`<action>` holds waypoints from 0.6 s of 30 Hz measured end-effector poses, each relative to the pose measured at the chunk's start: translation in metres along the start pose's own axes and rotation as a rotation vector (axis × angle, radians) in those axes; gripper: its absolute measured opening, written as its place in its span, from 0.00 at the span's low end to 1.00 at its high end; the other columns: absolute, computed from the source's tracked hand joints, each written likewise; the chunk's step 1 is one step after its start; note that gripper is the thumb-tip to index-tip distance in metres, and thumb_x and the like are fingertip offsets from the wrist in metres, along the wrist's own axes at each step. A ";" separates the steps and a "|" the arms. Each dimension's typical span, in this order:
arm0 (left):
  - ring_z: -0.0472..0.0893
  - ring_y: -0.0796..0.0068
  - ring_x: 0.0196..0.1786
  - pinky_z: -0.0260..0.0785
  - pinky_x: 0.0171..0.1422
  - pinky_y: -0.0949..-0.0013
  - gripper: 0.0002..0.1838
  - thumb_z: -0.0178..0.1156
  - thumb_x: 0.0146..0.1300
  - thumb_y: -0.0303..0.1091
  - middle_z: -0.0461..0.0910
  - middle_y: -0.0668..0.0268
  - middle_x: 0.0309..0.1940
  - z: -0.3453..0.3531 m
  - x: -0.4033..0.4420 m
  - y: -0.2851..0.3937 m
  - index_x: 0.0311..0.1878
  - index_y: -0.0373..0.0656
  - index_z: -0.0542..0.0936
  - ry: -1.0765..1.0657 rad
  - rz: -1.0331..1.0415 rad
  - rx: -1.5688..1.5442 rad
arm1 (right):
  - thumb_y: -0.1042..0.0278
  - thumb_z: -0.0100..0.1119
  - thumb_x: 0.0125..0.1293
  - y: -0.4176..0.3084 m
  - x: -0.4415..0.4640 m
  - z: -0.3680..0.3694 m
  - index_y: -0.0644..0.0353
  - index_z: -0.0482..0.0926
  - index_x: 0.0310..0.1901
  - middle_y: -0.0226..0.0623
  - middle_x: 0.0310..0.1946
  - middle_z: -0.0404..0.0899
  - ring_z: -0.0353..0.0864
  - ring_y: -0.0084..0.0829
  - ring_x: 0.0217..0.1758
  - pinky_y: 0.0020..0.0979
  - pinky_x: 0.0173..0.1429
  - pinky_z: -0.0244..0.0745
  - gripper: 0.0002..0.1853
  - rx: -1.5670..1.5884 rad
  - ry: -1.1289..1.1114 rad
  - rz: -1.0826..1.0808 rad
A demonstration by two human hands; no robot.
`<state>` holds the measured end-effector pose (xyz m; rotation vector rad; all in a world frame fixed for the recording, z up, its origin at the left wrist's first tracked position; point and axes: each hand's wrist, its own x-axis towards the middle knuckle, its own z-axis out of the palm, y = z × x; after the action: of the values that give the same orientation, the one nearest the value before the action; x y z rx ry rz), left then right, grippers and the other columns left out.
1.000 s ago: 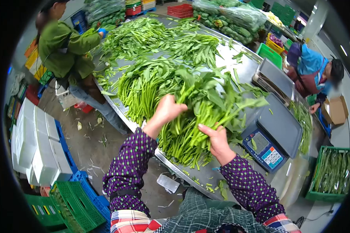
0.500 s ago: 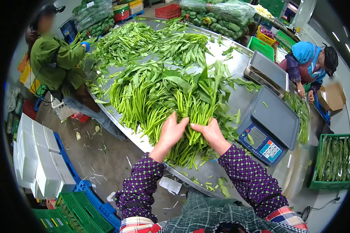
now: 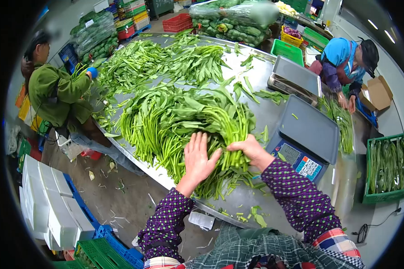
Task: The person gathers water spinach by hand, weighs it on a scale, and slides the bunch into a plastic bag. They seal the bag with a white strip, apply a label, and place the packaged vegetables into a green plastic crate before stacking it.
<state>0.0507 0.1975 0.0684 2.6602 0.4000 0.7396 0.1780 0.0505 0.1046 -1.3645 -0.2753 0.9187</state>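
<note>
A large heap of water spinach [image 3: 152, 121], long green stems with narrow leaves, lies on the metal table in front of me. My right hand [image 3: 251, 150] is wrapped around a bunch of water spinach stems [image 3: 232, 134] at the heap's right side, stem ends pointing toward me. Fingers outstretched, my left hand [image 3: 197, 157] rests against the stems just left of that bunch. To the right of my right hand is a digital scale [image 3: 310, 127] with a few leaf scraps on it.
A second scale [image 3: 296, 76] stands behind the first. More greens [image 3: 134, 65] cover the table's far left. A person in green [image 3: 54, 92] stands at left, another in blue [image 3: 339, 58] at right. A green crate [image 3: 368, 197] holds bagged greens; white foam boxes [image 3: 54, 197] stand lower left.
My left hand has let go of the stems and its fingers have straightened. My right hand still grips its bunch, now tilted with the leaves lying leftward. The view has shifted slightly.
</note>
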 end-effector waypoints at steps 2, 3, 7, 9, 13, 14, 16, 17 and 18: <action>0.58 0.50 0.72 0.47 0.73 0.50 0.34 0.52 0.66 0.47 0.61 0.47 0.68 0.021 -0.020 -0.018 0.67 0.31 0.62 -0.143 -0.034 0.174 | 0.77 0.67 0.48 -0.021 -0.013 -0.018 0.64 0.80 0.38 0.33 0.29 0.82 0.81 0.26 0.30 0.29 0.39 0.77 0.13 0.044 0.019 -0.018; 0.58 0.50 0.72 0.47 0.73 0.51 0.34 0.52 0.66 0.47 0.61 0.47 0.68 0.024 -0.025 -0.023 0.67 0.31 0.62 -0.110 -0.016 0.189 | 0.76 0.67 0.48 -0.038 -0.025 -0.028 0.63 0.80 0.38 0.33 0.29 0.82 0.81 0.26 0.30 0.30 0.39 0.78 0.13 0.010 0.059 -0.070; 0.58 0.52 0.72 0.46 0.73 0.51 0.34 0.52 0.66 0.46 0.61 0.49 0.69 0.027 -0.024 -0.020 0.67 0.32 0.62 -0.077 -0.033 0.165 | 0.75 0.67 0.48 -0.131 -0.076 -0.093 0.65 0.78 0.39 0.35 0.31 0.81 0.82 0.28 0.30 0.30 0.38 0.78 0.15 -0.187 0.208 -0.257; 0.57 0.50 0.72 0.47 0.73 0.51 0.34 0.54 0.65 0.47 0.60 0.46 0.68 0.019 -0.021 -0.017 0.67 0.32 0.63 -0.037 -0.035 0.133 | 0.74 0.66 0.49 -0.166 -0.093 -0.130 0.66 0.78 0.40 0.37 0.31 0.81 0.82 0.29 0.31 0.30 0.38 0.79 0.15 -0.281 0.306 -0.359; 0.66 0.46 0.64 0.58 0.67 0.50 0.35 0.64 0.57 0.42 0.66 0.43 0.63 -0.004 -0.040 -0.013 0.63 0.30 0.66 0.068 -0.066 0.083 | 0.73 0.64 0.50 -0.171 -0.112 -0.213 0.67 0.78 0.41 0.37 0.30 0.81 0.82 0.30 0.27 0.29 0.37 0.79 0.15 -0.343 0.445 -0.416; 0.67 0.46 0.62 0.59 0.65 0.50 0.36 0.66 0.55 0.41 0.67 0.42 0.61 0.000 -0.049 -0.019 0.62 0.30 0.66 0.083 -0.040 0.077 | 0.71 0.66 0.50 -0.159 -0.115 -0.236 0.66 0.79 0.38 0.37 0.28 0.81 0.81 0.29 0.26 0.30 0.36 0.79 0.13 -0.387 0.483 -0.240; 0.69 0.45 0.60 0.61 0.64 0.52 0.36 0.68 0.53 0.42 0.69 0.43 0.57 -0.003 -0.059 -0.020 0.61 0.29 0.67 0.002 -0.126 0.113 | 0.67 0.72 0.45 -0.111 -0.109 -0.291 0.65 0.84 0.30 0.34 0.27 0.83 0.81 0.27 0.26 0.29 0.35 0.76 0.12 -0.585 0.628 -0.044; 0.70 0.45 0.57 0.63 0.62 0.53 0.36 0.68 0.52 0.42 0.70 0.43 0.55 -0.009 -0.056 -0.016 0.59 0.29 0.68 -0.018 -0.142 0.117 | 0.69 0.74 0.42 -0.085 -0.107 -0.295 0.65 0.84 0.28 0.34 0.27 0.84 0.80 0.26 0.27 0.29 0.34 0.75 0.12 -0.541 0.603 -0.065; 0.71 0.45 0.55 0.65 0.59 0.54 0.36 0.69 0.52 0.42 0.72 0.44 0.52 -0.014 -0.054 -0.014 0.58 0.29 0.69 -0.039 -0.169 0.134 | 0.69 0.75 0.41 -0.043 -0.095 -0.326 0.67 0.84 0.30 0.36 0.26 0.83 0.80 0.28 0.29 0.29 0.37 0.76 0.14 -0.590 0.581 -0.017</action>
<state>-0.0039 0.1942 0.0504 2.7163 0.6763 0.6286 0.3497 -0.2460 0.0986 -2.1024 -0.1074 0.3945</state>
